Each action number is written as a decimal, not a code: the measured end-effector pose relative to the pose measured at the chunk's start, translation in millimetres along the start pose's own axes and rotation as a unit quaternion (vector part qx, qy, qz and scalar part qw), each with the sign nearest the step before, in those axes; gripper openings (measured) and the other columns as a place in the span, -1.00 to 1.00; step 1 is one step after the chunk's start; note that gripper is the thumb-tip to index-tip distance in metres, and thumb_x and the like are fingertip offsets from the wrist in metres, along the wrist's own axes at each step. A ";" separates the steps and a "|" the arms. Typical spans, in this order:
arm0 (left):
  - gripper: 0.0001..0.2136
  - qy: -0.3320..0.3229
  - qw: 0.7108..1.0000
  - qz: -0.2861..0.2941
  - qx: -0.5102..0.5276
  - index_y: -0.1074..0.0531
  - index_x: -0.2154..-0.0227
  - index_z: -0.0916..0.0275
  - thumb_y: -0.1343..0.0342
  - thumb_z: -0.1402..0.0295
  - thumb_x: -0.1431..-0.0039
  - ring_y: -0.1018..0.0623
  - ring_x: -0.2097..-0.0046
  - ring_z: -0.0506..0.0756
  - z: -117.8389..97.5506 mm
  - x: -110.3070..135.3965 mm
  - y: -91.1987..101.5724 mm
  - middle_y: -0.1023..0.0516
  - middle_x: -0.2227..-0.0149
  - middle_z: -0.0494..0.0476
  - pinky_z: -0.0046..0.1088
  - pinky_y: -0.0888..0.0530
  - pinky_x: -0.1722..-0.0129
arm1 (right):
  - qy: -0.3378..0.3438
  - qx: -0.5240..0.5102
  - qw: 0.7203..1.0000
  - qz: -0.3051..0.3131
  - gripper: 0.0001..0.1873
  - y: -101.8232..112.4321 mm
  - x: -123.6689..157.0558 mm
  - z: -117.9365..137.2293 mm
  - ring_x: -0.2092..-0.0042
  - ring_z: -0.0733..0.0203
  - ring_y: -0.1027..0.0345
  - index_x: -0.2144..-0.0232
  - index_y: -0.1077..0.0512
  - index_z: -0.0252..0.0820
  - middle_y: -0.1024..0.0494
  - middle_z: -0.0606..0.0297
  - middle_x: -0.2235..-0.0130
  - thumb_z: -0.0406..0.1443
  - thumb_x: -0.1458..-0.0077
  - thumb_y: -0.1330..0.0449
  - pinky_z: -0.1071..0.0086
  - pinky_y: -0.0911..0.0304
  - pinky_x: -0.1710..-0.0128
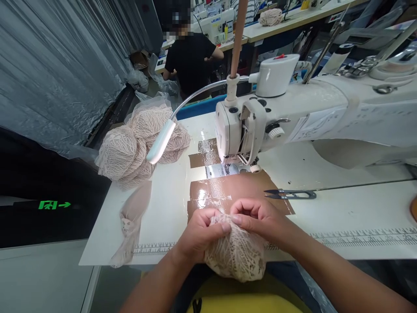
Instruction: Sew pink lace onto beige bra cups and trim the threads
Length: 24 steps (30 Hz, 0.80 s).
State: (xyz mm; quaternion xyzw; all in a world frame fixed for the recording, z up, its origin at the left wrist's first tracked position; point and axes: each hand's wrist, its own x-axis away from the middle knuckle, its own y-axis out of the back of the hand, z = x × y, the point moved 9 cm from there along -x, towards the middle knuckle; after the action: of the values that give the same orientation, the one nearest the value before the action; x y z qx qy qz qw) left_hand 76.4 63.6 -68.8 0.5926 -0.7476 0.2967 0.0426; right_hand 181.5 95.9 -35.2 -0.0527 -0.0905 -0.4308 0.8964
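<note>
Both my hands grip one beige lace cup piece (236, 254) at the near edge of the white sewing table (169, 182). My left hand (199, 232) pinches its top edge with the thumb on the lace. My right hand (257, 217) is curled closed on the same edge from the right. The lace piece hangs down over the table edge toward my lap. In front of the hands lies brown glossy tape (228, 191) around the needle plate, under the head of the white sewing machine (247, 126).
A pile of lace cups (140, 139) sits at the table's left, with a sheer beige piece (130, 226) draped over the front edge. Thread snips (289, 194) lie right of the tape. A gooseneck lamp (161, 141) hangs over the pile. A person in black (190, 56) works behind.
</note>
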 end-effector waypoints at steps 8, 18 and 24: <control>-0.78 -0.288 0.802 -0.323 -0.411 -0.36 0.58 0.25 -0.16 0.23 -0.04 -0.27 0.54 -0.02 -140.1 46.7 70.2 -0.28 0.62 -0.05 -0.51 -0.21 0.52 | 0.006 0.155 0.971 -0.181 -0.70 68.2 20.6 4.2 0.45 0.26 -0.24 0.37 -0.43 -0.15 -0.45 0.28 0.43 -0.05 -0.08 -0.12 0.41 -0.15 0.50; -0.80 -0.313 0.491 -0.104 -0.807 -0.36 0.57 0.28 0.06 0.52 -0.12 -0.38 0.42 0.19 -48.2 -64.0 -56.3 -0.37 0.58 0.20 -0.23 -0.32 0.36 | 0.105 0.425 0.892 -0.109 -0.71 45.5 -21.8 34.2 0.23 0.19 -0.34 0.28 -0.48 -0.13 -0.53 0.28 0.27 -0.39 -0.16 0.05 0.37 -0.18 0.27; -0.74 -0.249 0.557 -0.022 -0.792 -0.40 0.53 0.32 0.06 0.33 -0.19 -0.39 0.41 0.16 -57.5 -34.9 -59.7 -0.40 0.54 0.20 -0.19 -0.35 0.30 | 0.120 0.553 0.820 -0.089 -0.83 28.9 -36.3 5.9 0.35 0.24 -0.26 0.42 -0.45 -0.24 -0.42 0.23 0.34 -0.47 -0.04 -0.07 0.40 -0.12 0.38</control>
State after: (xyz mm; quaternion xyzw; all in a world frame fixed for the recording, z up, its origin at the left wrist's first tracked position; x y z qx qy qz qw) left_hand 124.6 114.8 -12.7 0.3872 -0.6490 -0.5750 0.3137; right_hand 181.1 142.6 -37.5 0.5119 -0.2093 -0.3892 0.7367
